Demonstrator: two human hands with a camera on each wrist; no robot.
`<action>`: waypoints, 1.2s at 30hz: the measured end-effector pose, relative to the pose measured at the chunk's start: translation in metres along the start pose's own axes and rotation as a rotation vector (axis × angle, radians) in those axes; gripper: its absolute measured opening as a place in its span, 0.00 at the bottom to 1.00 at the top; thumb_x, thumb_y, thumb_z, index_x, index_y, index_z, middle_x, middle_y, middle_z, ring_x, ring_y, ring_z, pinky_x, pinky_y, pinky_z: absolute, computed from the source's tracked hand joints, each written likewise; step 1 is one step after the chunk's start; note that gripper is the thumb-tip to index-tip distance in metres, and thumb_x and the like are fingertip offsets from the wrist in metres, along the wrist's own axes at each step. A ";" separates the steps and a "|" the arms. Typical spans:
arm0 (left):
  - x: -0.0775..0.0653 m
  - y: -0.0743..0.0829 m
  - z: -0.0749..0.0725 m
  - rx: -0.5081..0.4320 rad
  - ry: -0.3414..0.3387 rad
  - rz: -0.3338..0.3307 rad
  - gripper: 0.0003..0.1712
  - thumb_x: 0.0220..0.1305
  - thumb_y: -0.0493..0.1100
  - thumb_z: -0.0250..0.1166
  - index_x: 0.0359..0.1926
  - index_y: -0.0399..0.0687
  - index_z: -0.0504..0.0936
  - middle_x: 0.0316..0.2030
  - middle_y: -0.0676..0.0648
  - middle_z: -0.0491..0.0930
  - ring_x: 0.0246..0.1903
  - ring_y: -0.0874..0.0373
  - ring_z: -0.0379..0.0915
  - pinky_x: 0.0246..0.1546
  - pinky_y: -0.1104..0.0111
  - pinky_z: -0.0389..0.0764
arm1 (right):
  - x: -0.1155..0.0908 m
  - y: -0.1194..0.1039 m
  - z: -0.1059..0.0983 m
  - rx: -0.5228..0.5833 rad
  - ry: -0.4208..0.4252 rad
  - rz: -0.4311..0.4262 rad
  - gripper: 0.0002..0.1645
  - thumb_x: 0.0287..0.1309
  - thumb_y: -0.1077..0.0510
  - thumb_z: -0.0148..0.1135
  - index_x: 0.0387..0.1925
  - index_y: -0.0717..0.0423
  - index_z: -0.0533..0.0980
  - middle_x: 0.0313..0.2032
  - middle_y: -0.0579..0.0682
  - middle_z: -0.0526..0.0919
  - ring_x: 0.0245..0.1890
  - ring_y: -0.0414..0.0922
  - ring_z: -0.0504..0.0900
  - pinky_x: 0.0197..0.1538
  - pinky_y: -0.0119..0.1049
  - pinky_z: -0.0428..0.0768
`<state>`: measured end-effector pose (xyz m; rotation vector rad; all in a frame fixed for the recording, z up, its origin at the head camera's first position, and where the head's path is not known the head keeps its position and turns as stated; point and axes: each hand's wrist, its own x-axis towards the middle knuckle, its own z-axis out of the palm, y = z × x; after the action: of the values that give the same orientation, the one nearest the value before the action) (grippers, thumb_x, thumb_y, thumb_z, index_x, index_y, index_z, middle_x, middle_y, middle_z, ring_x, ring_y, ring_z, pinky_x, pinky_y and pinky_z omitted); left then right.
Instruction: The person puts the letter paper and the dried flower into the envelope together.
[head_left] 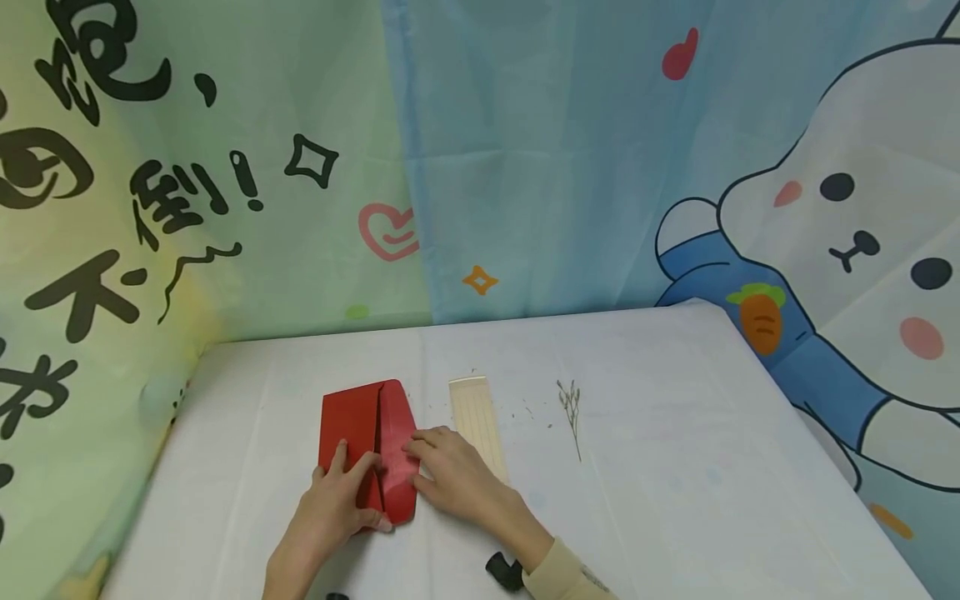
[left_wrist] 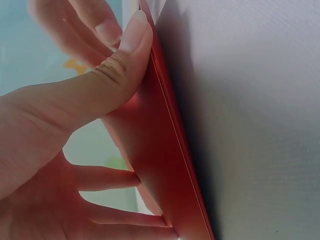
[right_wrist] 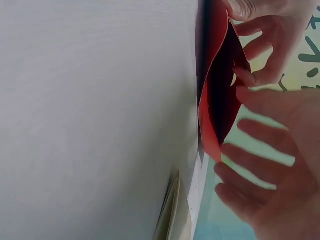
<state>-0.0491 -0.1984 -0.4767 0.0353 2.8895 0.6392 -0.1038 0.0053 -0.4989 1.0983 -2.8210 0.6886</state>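
Observation:
A red paper envelope (head_left: 348,421) lies on the white-covered table, its lighter flap (head_left: 397,458) along the right side. In the right wrist view a dark gap shows between the envelope's body and the raised flap (right_wrist: 212,142). My left hand (head_left: 330,508) rests across the envelope with spread fingers, its thumb (left_wrist: 112,75) lying on the red paper near the lower edge. From the right, my right hand (head_left: 457,475) touches the flap's outer edge with its fingertips, the fingers fairly straight. The envelope's inside is too dark to make out.
Just right of the envelope lies a cream, ribbed paper piece (head_left: 478,421), partly behind my right forearm. Farther right is a dried sprig (head_left: 572,412) with small crumbs around it. A black object (head_left: 504,572) sits by my right sleeve. Printed curtains (head_left: 525,208) hang behind the table.

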 end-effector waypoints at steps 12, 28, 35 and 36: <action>-0.001 0.002 -0.002 -0.006 0.002 0.000 0.43 0.36 0.54 0.87 0.55 0.57 0.78 0.69 0.24 0.64 0.52 0.25 0.69 0.37 0.44 0.85 | -0.012 0.014 -0.002 -0.013 0.274 0.253 0.28 0.56 0.54 0.77 0.56 0.59 0.79 0.48 0.56 0.79 0.45 0.51 0.78 0.46 0.44 0.79; 0.000 0.001 -0.001 -0.026 -0.018 -0.009 0.42 0.38 0.53 0.87 0.56 0.57 0.77 0.71 0.24 0.62 0.54 0.22 0.67 0.35 0.45 0.84 | -0.014 0.022 -0.002 -0.113 0.248 0.572 0.34 0.50 0.48 0.82 0.42 0.69 0.72 0.34 0.65 0.72 0.33 0.56 0.74 0.29 0.45 0.75; 0.000 0.001 -0.001 -0.023 -0.017 -0.009 0.42 0.38 0.53 0.87 0.56 0.57 0.77 0.71 0.24 0.62 0.53 0.25 0.67 0.35 0.46 0.84 | -0.013 0.022 -0.003 -0.106 0.247 0.589 0.36 0.48 0.50 0.82 0.44 0.71 0.71 0.34 0.66 0.73 0.34 0.58 0.76 0.30 0.47 0.77; 0.000 0.001 -0.001 -0.023 -0.017 -0.009 0.42 0.38 0.53 0.87 0.56 0.57 0.77 0.71 0.24 0.62 0.53 0.25 0.67 0.35 0.46 0.84 | -0.012 0.022 -0.003 -0.100 0.250 0.596 0.38 0.48 0.50 0.83 0.45 0.72 0.71 0.34 0.66 0.73 0.34 0.58 0.76 0.30 0.47 0.78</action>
<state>-0.0493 -0.1979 -0.4755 0.0245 2.8639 0.6675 -0.1094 0.0290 -0.5070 0.1227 -2.9063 0.6401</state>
